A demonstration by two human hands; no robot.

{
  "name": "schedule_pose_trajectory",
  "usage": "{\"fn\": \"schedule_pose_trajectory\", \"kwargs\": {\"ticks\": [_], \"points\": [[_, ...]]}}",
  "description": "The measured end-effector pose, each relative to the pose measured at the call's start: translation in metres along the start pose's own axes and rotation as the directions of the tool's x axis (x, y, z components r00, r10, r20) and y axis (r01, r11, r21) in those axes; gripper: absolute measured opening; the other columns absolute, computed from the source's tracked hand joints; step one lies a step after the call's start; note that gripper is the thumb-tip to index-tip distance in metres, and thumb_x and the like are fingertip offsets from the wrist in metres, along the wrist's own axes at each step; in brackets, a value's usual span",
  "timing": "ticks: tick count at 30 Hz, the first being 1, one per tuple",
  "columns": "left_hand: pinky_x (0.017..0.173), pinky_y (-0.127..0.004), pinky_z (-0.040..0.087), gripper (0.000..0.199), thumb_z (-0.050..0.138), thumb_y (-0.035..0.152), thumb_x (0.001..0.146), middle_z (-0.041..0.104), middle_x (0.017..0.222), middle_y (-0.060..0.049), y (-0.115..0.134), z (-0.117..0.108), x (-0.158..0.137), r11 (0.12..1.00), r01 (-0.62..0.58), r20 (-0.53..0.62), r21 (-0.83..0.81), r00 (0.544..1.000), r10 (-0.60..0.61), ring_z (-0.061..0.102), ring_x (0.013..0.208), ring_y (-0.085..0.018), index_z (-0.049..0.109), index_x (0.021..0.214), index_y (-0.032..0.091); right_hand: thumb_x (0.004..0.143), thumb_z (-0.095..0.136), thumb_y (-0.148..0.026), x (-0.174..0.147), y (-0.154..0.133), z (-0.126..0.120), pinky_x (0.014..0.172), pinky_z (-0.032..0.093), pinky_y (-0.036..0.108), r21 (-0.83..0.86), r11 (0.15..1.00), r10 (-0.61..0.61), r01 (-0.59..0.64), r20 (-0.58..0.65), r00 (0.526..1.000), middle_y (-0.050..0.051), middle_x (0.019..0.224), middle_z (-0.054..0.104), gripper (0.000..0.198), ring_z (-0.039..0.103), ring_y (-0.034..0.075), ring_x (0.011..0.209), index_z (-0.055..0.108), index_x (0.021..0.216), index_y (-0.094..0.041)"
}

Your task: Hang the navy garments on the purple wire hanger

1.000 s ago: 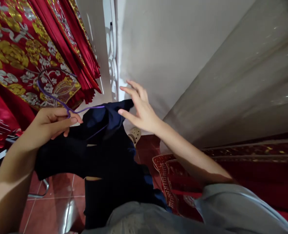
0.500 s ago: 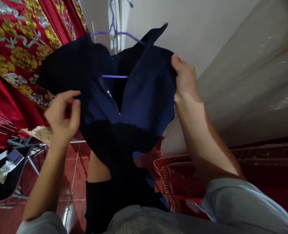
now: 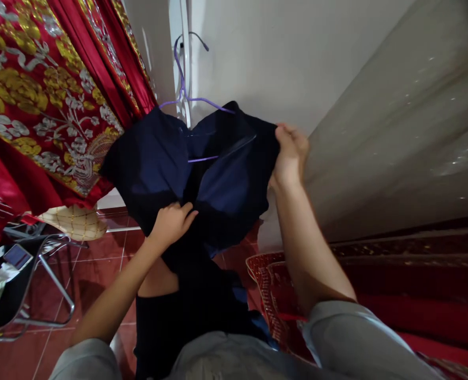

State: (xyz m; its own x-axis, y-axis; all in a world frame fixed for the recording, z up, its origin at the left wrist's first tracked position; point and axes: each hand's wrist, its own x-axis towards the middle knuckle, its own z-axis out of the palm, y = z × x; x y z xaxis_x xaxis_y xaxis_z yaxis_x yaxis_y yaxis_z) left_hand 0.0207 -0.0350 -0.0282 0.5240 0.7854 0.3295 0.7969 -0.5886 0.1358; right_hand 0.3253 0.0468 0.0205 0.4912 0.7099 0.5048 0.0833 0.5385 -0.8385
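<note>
A navy garment (image 3: 150,169) with an open V-shaped neckline hangs on a purple hanger (image 3: 206,100). Its lower part falls in dark folds whose full length I cannot make out. My right hand (image 3: 291,153) is closed on the garment's right shoulder edge, fingers behind the cloth. At the bottom of the neck opening, my left hand (image 3: 174,221) is closed, thumb and fingers curled against the front cloth. The hanger's hook is up beside a narrow white upright strip (image 3: 185,53) at the wall.
Red cloth with gold and silver embroidery (image 3: 47,95) hangs at the left. Lower left stands a black chair (image 3: 31,279) with metal legs, a phone (image 3: 18,256) and papers on it. Pale sheer fabric (image 3: 395,148) hangs at the right, above red beaded cloth (image 3: 273,295).
My left hand has moved from the garment's left side to the bottom of its neck opening and closed there. The garment, hanger and my right hand appear lower in the view.
</note>
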Motion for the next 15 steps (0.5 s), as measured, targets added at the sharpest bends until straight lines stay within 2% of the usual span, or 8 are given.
{"fn": "schedule_pose_trajectory", "kwargs": {"ticks": [2, 4, 5, 7, 8, 9, 11, 15], "points": [[0.067, -0.029, 0.050, 0.023, 0.057, 0.039, 0.101, 0.062, 0.083, -0.008, 0.004, 0.001, -0.008, 0.992, 0.008, -0.121, -0.123, 0.992, -0.023, 0.064, 0.075, -0.023, 0.069, 0.095, 0.020, 0.081, 0.068, -0.033, -0.030, -0.005, 0.007, 0.103, 0.044, 0.041, -0.120, 0.989, -0.115, 0.082, -0.295, 0.949, 0.011, 0.126, 0.060, 0.035, 0.057, 0.022, 0.116, 0.058, 0.113, -0.022], [0.076, -0.031, 0.052, 0.017, 0.060, 0.036, 0.100, 0.064, 0.091, -0.008, 0.009, 0.004, -0.014, 0.961, 0.019, -0.253, -0.277, 0.963, -0.092, 0.065, 0.082, -0.022, 0.068, 0.100, 0.021, 0.087, 0.062, -0.030, -0.081, -0.013, 0.018, 0.098, 0.046, 0.040, -0.154, 0.980, -0.167, 0.125, -0.303, 0.938, 0.008, 0.118, 0.061, 0.023, 0.059, 0.021, 0.109, 0.059, 0.109, -0.023], [0.080, -0.031, 0.053, 0.014, 0.061, 0.033, 0.100, 0.065, 0.095, -0.008, 0.013, 0.008, -0.017, 0.933, 0.024, -0.311, -0.358, 0.939, -0.144, 0.065, 0.086, -0.022, 0.067, 0.102, 0.021, 0.091, 0.059, -0.032, -0.110, -0.016, 0.025, 0.094, 0.048, 0.039, -0.115, 0.988, -0.129, 0.102, -0.256, 0.958, 0.005, 0.106, 0.062, 0.013, 0.061, 0.019, 0.100, 0.060, 0.101, -0.023], [0.085, -0.030, 0.052, 0.009, 0.063, 0.028, 0.099, 0.067, 0.098, -0.006, 0.020, 0.018, -0.020, 0.856, 0.031, -0.390, -0.517, 0.881, -0.267, 0.066, 0.092, -0.020, 0.064, 0.104, 0.021, 0.094, 0.059, -0.036, -0.166, -0.016, 0.038, 0.085, 0.051, 0.035, -0.013, 0.998, 0.068, -0.068, 0.007, 0.998, 0.003, 0.087, 0.062, 0.015, 0.061, 0.017, 0.083, 0.060, 0.089, -0.022], [0.085, -0.029, 0.053, 0.011, 0.064, 0.027, 0.098, 0.067, 0.099, -0.006, 0.024, 0.024, -0.021, 0.806, 0.033, -0.403, -0.591, 0.854, -0.330, 0.067, 0.092, -0.019, 0.063, 0.107, 0.021, 0.092, 0.062, -0.038, -0.190, -0.014, 0.044, 0.081, 0.052, 0.034, 0.005, 0.983, 0.178, -0.181, 0.144, 0.973, 0.003, 0.087, 0.063, 0.017, 0.062, 0.016, 0.080, 0.062, 0.090, -0.021], [0.083, -0.028, 0.053, 0.016, 0.065, 0.025, 0.097, 0.066, 0.100, -0.005, 0.028, 0.031, -0.023, 0.751, 0.033, -0.400, -0.659, 0.830, -0.388, 0.066, 0.091, -0.018, 0.061, 0.112, 0.021, 0.092, 0.063, -0.039, -0.208, -0.011, 0.049, 0.079, 0.052, 0.033, -0.010, 0.962, 0.267, -0.271, 0.221, 0.938, 0.003, 0.088, 0.065, 0.018, 0.063, 0.016, 0.081, 0.063, 0.094, -0.021], [0.081, -0.027, 0.054, 0.031, 0.065, 0.024, 0.096, 0.065, 0.103, -0.006, 0.036, 0.041, -0.028, 0.632, 0.018, -0.368, -0.775, 0.800, -0.474, 0.067, 0.090, -0.017, 0.054, 0.125, 0.022, 0.089, 0.067, -0.040, -0.229, -0.005, 0.056, 0.078, 0.053, 0.031, -0.027, 0.941, 0.329, -0.338, 0.315, 0.890, 0.004, 0.091, 0.067, 0.022, 0.065, 0.017, 0.084, 0.065, 0.099, -0.021], [0.089, -0.031, 0.056, 0.050, 0.063, 0.021, 0.096, 0.066, 0.103, -0.006, 0.049, 0.045, -0.040, 0.452, -0.038, -0.304, -0.891, 0.791, -0.532, 0.069, 0.094, -0.017, 0.042, 0.141, 0.024, 0.086, 0.071, -0.037, -0.227, -0.002, 0.062, 0.074, 0.052, 0.029, -0.056, 0.951, 0.303, -0.303, 0.349, 0.887, 0.002, 0.086, 0.066, 0.020, 0.063, 0.015, 0.079, 0.064, 0.095, -0.022]]}}
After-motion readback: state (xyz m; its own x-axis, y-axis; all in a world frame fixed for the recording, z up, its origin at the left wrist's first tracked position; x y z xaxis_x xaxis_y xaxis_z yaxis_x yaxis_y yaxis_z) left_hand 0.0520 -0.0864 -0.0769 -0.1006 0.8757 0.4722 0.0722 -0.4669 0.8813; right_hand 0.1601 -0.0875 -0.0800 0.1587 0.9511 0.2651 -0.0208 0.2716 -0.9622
